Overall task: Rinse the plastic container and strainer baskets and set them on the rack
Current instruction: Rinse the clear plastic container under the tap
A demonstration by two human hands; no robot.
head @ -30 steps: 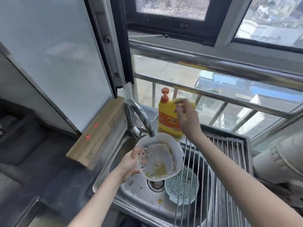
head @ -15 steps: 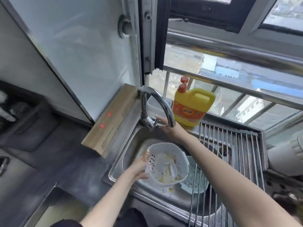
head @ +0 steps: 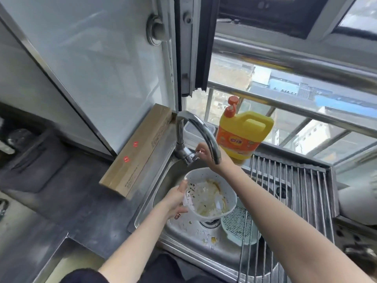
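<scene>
**Sink station: container under spout, tap lever engaged**

Your left hand (head: 175, 199) grips the left rim of the white round plastic container (head: 210, 194), thumb over the edge, holding it tilted above the stainless steel sink basin (head: 183, 227). The container interior carries yellow-brown residue and dark specks. A pale blue-green perforated strainer basket (head: 237, 224) lies in the basin toward its right edge, partly beneath the metal roll-up drying rack (head: 293, 193), which spans the sink's right side. Your right hand (head: 210, 156) reaches behind the curved chrome faucet (head: 202, 133), fingertips pinching its small lever. A yellow detergent jug with orange pump (head: 242, 135) stands at the far edge. A brown cardboard box (head: 136, 152) borders the sink's left edge.
</scene>
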